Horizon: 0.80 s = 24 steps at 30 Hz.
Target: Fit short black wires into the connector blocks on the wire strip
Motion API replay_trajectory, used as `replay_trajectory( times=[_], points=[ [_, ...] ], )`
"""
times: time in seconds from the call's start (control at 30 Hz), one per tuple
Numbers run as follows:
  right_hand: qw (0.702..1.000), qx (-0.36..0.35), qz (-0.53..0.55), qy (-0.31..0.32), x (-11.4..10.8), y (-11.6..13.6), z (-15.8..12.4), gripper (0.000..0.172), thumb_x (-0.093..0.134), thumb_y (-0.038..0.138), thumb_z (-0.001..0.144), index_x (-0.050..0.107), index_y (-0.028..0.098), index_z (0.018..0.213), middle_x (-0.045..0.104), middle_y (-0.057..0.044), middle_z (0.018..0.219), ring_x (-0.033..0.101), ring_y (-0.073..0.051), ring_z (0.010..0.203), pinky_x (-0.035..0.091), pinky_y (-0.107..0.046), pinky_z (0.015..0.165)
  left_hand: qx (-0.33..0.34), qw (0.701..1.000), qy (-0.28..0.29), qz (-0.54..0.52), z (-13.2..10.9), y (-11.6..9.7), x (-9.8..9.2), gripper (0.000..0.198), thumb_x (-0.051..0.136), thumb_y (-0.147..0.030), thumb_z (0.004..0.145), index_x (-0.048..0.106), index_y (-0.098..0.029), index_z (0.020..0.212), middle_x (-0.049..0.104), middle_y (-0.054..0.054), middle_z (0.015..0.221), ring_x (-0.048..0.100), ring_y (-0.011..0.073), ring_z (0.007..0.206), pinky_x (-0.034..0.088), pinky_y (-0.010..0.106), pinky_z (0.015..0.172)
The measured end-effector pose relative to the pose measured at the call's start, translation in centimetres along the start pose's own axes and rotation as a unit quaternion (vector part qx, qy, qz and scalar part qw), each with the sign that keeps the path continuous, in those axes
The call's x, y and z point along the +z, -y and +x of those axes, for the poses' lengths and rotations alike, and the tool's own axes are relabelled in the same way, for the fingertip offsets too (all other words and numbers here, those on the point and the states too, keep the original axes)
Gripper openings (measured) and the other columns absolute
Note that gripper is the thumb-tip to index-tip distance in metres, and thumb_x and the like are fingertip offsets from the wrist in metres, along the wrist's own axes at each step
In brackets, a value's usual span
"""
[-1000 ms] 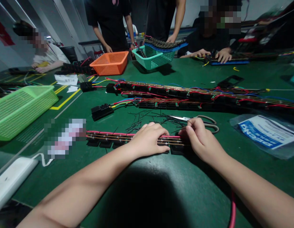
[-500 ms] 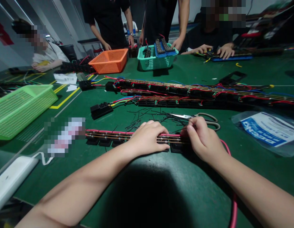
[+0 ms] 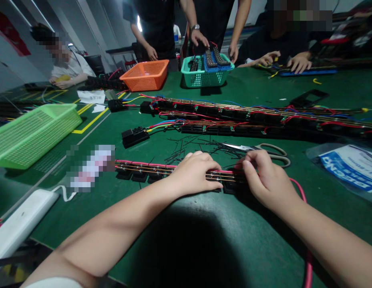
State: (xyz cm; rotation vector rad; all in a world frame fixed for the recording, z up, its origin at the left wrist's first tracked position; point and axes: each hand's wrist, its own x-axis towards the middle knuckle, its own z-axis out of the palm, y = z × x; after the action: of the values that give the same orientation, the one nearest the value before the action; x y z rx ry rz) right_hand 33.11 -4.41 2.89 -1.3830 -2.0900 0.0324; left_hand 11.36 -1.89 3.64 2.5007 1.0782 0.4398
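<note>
A long strip of black blocks with copper-coloured rods and a red wire along its back (image 3: 140, 170) lies across the green table before me. My left hand (image 3: 198, 172) is wrapped over its middle, thumb on the near side and fingers on the far side. At the strip's right end, my right hand (image 3: 265, 176) has its thumb and forefinger pinched together; what is between them is too small to make out. Thin black strands like cable ties (image 3: 186, 146) lie scattered behind the strip. Scissors (image 3: 272, 154) rest just beyond my right hand. A thick red cable (image 3: 300, 188) curves down at the right.
Similar wired strips (image 3: 222, 110) lie farther back. A green basket (image 3: 53, 128), an orange basket (image 3: 146, 76) and a teal basket (image 3: 198, 80) stand around. At the right lies a plastic bag (image 3: 350, 164), at the left a white power strip (image 3: 26, 220). Several people are across the table.
The view has turned slightly left, so everything sits farther right. A standing person's hand has come over the teal basket. Both my hands keep nearly the same pose on the strip.
</note>
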Motion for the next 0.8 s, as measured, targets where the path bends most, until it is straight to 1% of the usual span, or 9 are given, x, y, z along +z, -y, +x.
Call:
replay_trajectory(
  times=[0.1, 0.2, 0.3, 0.5, 0.6, 0.8],
  points=[
    [1.0, -0.017, 0.002, 0.001, 0.01, 0.51, -0.06, 0.002, 0.044, 0.025, 0.094, 0.043, 0.024, 0.094, 0.069, -0.005, 0.079, 0.068, -0.021, 0.065, 0.047, -0.03, 0.055, 0.002, 1.0, -0.004, 0.001, 0.02, -0.08, 0.11, 0.037, 0.072, -0.046, 0.077, 0.069, -0.024, 0.107, 0.066, 0.002, 0.104, 0.054, 0.0229, 0.105, 0.042, 0.039, 0.097],
    [0.999, -0.031, -0.008, 0.002, 0.05, 0.79, -0.2, 0.002, 0.045, 0.025, 0.094, 0.045, 0.023, 0.095, 0.067, -0.004, 0.074, 0.066, -0.019, 0.06, 0.045, -0.029, 0.053, 0.004, 1.0, -0.008, -0.002, 0.01, -0.22, 0.33, 0.037, 0.072, -0.045, 0.077, 0.069, -0.023, 0.107, 0.065, 0.002, 0.104, 0.054, 0.0229, 0.104, 0.042, 0.039, 0.096],
    [0.999, -0.037, -0.007, 0.008, 0.13, 0.8, -0.3, 0.003, 0.044, 0.025, 0.094, 0.045, 0.022, 0.096, 0.067, -0.004, 0.073, 0.066, -0.019, 0.059, 0.045, -0.029, 0.053, 0.013, 1.0, -0.014, -0.006, -0.03, -0.35, 0.55, 0.038, 0.072, -0.046, 0.077, 0.069, -0.023, 0.107, 0.065, 0.002, 0.103, 0.053, 0.023, 0.105, 0.042, 0.038, 0.096],
    [0.998, -0.026, 0.043, 0.029, 0.43, 0.73, -0.43, 0.003, 0.043, 0.025, 0.094, 0.043, 0.023, 0.096, 0.068, -0.005, 0.075, 0.067, -0.021, 0.064, 0.047, -0.03, 0.057, 0.022, 1.0, -0.005, -0.01, -0.03, -0.41, 0.59, 0.041, 0.072, -0.048, 0.077, 0.068, -0.023, 0.109, 0.065, 0.003, 0.105, 0.053, 0.0233, 0.106, 0.042, 0.039, 0.096],
    [0.998, -0.013, 0.059, 0.026, 0.53, 0.69, -0.49, 0.002, 0.043, 0.025, 0.094, 0.042, 0.023, 0.095, 0.068, -0.004, 0.074, 0.066, -0.02, 0.063, 0.046, -0.03, 0.056, 0.023, 1.0, -0.005, -0.009, -0.01, -0.36, 0.54, 0.041, 0.071, -0.049, 0.078, 0.067, -0.023, 0.109, 0.065, 0.003, 0.106, 0.053, 0.0234, 0.106, 0.041, 0.04, 0.097],
    [0.998, -0.016, 0.06, 0.017, 0.47, 0.62, -0.49, 0.001, 0.043, 0.025, 0.094, 0.042, 0.024, 0.094, 0.067, -0.003, 0.073, 0.065, -0.019, 0.06, 0.047, -0.029, 0.054, 0.02, 1.0, -0.001, -0.006, -0.03, -0.36, 0.53, 0.041, 0.072, -0.05, 0.077, 0.067, -0.024, 0.109, 0.066, 0.003, 0.105, 0.054, 0.0231, 0.105, 0.041, 0.039, 0.096]
  ],
)
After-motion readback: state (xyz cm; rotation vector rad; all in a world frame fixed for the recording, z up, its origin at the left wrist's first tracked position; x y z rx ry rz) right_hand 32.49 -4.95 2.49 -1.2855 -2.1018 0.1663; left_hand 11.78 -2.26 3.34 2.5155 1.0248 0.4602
